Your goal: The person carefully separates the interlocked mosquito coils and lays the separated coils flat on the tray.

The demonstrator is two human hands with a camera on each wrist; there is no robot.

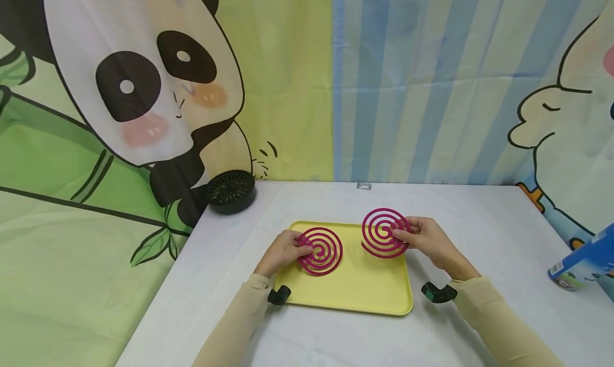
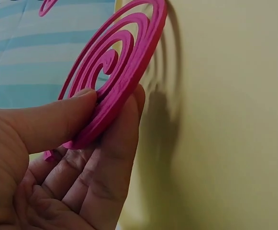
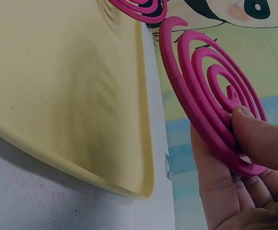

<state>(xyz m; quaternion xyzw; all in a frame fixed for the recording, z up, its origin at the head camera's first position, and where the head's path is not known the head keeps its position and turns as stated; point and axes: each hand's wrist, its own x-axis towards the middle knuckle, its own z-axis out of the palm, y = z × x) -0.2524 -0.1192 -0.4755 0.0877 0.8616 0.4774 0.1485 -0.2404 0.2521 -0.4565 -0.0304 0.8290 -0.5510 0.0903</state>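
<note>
Each hand pinches a magenta spiral mosquito coil above a yellow tray [image 1: 355, 295]. My left hand [image 1: 284, 252] grips the left mosquito coil [image 1: 330, 260] by its near-left edge, thumb on one face and fingers behind it; the left wrist view shows this coil [image 2: 124, 81] tilted up, its shadow on the tray. My right hand [image 1: 431, 242] holds the other mosquito coil [image 1: 379, 244] over the tray's far right corner, thumb reaching toward the centre. In the right wrist view that coil [image 3: 177, 72] stands tilted, clear of the tray's surface. The two coils are apart.
A round black slotted container [image 1: 232, 191] stands at the table's far left corner. At the right edge is a blue spray can [image 1: 582, 258]. Small dark crumbs dot the tray. Behind the white table [image 1: 460, 202] hangs a cartoon-printed curtain [image 1: 408, 79].
</note>
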